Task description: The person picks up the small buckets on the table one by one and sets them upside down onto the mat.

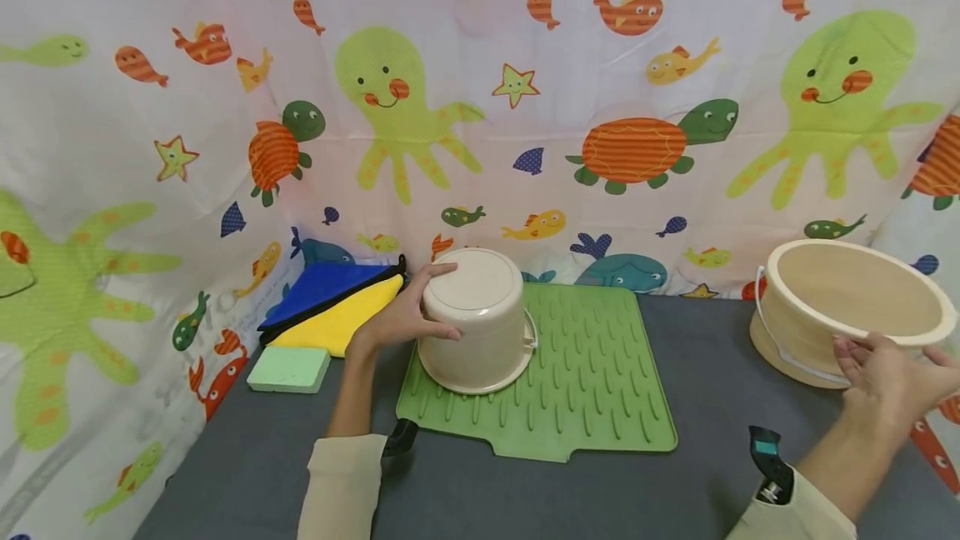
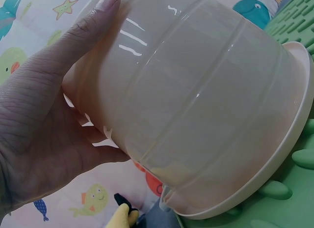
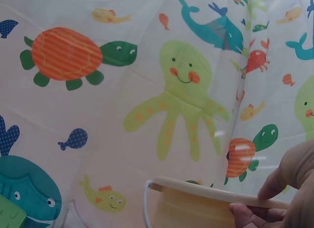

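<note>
An upside-down cream bucket (image 1: pixel 480 332) stands with its rim on a green ridged mat (image 1: pixel 592 365). My left hand (image 1: pixel 405 313) grips this bucket near its base, thumb and fingers spread around the side; the left wrist view shows its ribbed wall (image 2: pixel 196 90) close up. At the far right is a wider cream bucket (image 1: pixel 780 336), mouth up, a thin white handle hanging down its side. My right hand (image 1: pixel 896 373) holds its near rim; in the right wrist view, fingers and thumb (image 3: pixel 267 188) pinch that rim.
Blue and yellow cloths (image 1: pixel 337 307) lie at the back left, with a pale green sponge (image 1: pixel 288 369) in front of them. A dark grey table (image 1: pixel 712 357) carries everything. A curtain (image 1: pixel 480 132) printed with sea animals closes off the back and sides.
</note>
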Demonstrator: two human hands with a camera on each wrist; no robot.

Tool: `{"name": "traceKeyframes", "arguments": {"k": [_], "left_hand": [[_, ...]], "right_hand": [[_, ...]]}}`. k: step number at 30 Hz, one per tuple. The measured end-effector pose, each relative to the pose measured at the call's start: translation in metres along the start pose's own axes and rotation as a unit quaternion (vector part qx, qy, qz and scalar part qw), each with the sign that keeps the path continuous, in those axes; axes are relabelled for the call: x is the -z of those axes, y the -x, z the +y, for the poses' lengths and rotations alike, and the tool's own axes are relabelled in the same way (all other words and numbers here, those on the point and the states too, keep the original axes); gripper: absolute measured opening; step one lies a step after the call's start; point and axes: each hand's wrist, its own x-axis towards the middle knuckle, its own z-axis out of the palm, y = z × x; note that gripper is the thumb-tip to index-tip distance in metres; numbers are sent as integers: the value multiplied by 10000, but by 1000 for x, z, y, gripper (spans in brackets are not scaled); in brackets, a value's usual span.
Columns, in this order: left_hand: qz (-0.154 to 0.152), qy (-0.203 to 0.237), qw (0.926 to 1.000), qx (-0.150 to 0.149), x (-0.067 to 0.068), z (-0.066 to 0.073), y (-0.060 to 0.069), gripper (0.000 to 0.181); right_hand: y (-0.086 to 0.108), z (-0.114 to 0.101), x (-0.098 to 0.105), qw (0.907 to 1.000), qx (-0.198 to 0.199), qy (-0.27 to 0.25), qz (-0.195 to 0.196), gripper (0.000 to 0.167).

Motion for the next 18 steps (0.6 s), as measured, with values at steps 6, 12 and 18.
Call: {"name": "traceKeyframes", "arguments": {"k": [6,12,18], "left_hand": [[-5,-27,10000,27,0,0,0,104],[2,-5,10000,40,2,0,1,104],[-31,18,9999,100,0,1,0,105]], "right_hand": [[9,0,-8,9980,-194,522,-306,56],[14,6,-17,9885,-491,1206,-770,65],[16,5,-18,9622,-753,1980,-1713,80]]}}
